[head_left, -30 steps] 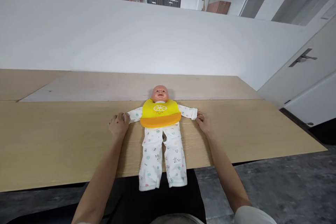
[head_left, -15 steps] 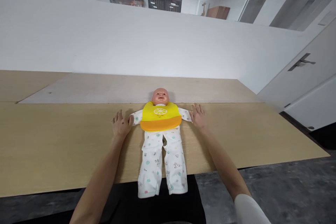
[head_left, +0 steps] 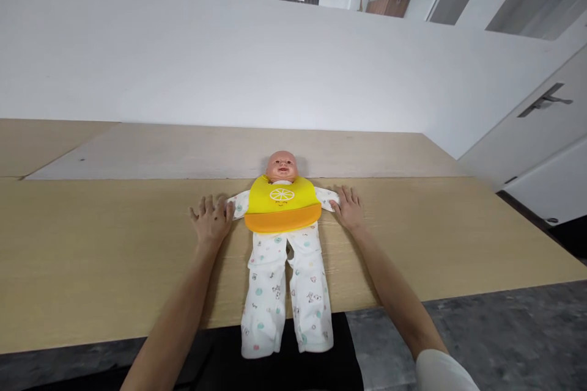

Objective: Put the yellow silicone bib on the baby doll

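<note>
Doll (head_left: 300, 238) lies face up on the table (head_left: 114, 238), trouser legs (head_left: 263, 311) jutting past the edge, chest hidden by a yellow bib (head_left: 283, 201). Left hand (head_left: 211, 220) and right hand (head_left: 350, 211) meet the sleeves (head_left: 241, 203), fingers extended; whether the thumbs pinch cloth, I cannot tell.

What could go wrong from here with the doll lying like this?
The trouser legs reach past the table's front edge, so a bump from below might shift the doll.
The left hand and right hand are at the sleeve ends; an uneven tug could twist it.
The yellow bib covers its chest and might get pulled askew too.
</note>
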`<state>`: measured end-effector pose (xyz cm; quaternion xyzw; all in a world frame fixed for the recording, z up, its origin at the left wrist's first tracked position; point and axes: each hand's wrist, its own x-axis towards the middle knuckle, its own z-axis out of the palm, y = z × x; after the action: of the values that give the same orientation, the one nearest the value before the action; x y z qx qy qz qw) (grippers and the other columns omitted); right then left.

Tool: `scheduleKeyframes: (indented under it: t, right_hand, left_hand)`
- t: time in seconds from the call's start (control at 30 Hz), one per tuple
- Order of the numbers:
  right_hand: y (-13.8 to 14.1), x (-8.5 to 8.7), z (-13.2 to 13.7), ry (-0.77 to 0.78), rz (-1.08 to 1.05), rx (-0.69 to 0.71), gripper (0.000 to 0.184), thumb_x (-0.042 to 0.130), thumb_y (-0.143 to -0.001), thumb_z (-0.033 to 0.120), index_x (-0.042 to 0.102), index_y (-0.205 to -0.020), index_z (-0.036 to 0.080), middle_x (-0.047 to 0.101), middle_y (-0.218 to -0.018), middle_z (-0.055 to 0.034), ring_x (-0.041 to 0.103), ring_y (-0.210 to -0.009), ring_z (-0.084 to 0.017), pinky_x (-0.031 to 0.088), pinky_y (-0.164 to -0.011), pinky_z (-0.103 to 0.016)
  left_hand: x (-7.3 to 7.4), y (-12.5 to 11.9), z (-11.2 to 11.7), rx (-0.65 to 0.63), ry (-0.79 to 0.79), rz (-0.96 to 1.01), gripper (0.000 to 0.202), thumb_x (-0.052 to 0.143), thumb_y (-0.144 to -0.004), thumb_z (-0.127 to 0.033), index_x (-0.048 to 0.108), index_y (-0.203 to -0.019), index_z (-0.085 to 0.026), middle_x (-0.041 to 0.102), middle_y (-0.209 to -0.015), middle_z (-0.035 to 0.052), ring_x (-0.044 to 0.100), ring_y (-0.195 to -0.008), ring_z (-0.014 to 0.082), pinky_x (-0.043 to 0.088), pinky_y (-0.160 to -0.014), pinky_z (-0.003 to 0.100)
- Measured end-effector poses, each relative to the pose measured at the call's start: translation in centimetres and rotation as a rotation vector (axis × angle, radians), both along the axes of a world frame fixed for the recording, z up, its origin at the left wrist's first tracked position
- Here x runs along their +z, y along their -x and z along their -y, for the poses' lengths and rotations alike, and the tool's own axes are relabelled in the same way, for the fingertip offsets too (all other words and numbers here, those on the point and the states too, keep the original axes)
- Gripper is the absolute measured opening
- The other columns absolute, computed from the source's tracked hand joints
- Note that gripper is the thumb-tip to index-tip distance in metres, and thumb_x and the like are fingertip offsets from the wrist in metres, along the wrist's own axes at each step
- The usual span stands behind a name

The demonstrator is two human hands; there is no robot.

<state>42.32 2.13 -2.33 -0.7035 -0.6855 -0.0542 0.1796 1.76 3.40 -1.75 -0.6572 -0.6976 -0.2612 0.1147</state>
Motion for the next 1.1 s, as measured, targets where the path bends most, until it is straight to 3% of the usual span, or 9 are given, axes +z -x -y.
scheduleKeyframes:
  t: [0.33, 0.57, 0.8, 0.93, 1.1]
  right_hand:
    - [-0.1, -0.4, 0.2, -0.014, 0.000, -0.003, 0.066, 0.027, -0.097, 0.057, 0.036, -0.150, 0.019, 0.035, -0.154, -0.0098, 0.025, -0.143, -0.037, 0.027, -0.112, -0.052]
    - [-0.1, -0.2, 0.5, -0.036, 0.060, 0.000, 0.072, 0.028, -0.095, 0.061, 0.031, -0.152, 0.017, 0.030, -0.156, -0.0119, 0.022, -0.144, -0.038, 0.022, -0.113, -0.057]
    - [2.3, 1.0, -0.9, -0.062, 0.095, 0.023, 0.074, 0.030, -0.095, 0.061, 0.032, -0.152, 0.014, 0.025, -0.157, -0.0145, 0.020, -0.145, -0.039, 0.016, -0.115, -0.060]
    - [3.8, 1.2, -1.4, 0.022, 0.110, 0.034, 0.069, 0.027, -0.098, 0.054, 0.033, -0.151, 0.009, 0.027, -0.156, -0.0151, 0.021, -0.146, -0.034, 0.015, -0.116, -0.058]
    - [3.8, 1.1, -1.2, 0.044, 0.124, 0.000, 0.070, 0.027, -0.099, 0.053, 0.039, -0.146, 0.003, 0.030, -0.154, -0.0196, 0.025, -0.144, -0.035, 0.013, -0.116, -0.059]
  left_hand:
    - [0.2, 0.0, 0.2, 0.026, 0.024, 0.088, 0.048, 0.037, -0.095, -0.049, 0.064, -0.120, -0.018, 0.054, -0.135, 0.0205, 0.029, -0.139, 0.0410, 0.012, -0.109, 0.067]
    - [0.6, -0.7, 0.9, -0.037, -0.019, 0.066, 0.051, 0.044, -0.093, -0.048, 0.057, -0.132, -0.018, 0.035, -0.152, 0.0212, 0.012, -0.146, 0.0417, 0.001, -0.109, 0.070]
    - [0.6, -2.2, -0.5, -0.104, -0.078, 0.030, 0.049, 0.044, -0.094, -0.047, 0.056, -0.132, -0.018, 0.035, -0.153, 0.0207, 0.009, -0.148, 0.0373, 0.002, -0.112, 0.065]
    - [0.2, -2.5, -0.9, -0.177, -0.022, -0.048, 0.047, 0.037, -0.097, -0.039, 0.058, -0.130, -0.014, 0.043, -0.147, 0.0225, 0.022, -0.145, 0.0372, 0.011, -0.113, 0.059]
    - [0.2, -2.3, -0.5, -0.157, 0.075, -0.109, 0.052, 0.032, -0.098, -0.040, 0.054, -0.135, -0.012, 0.062, -0.126, 0.0220, 0.053, -0.118, 0.0381, 0.024, -0.104, 0.061]
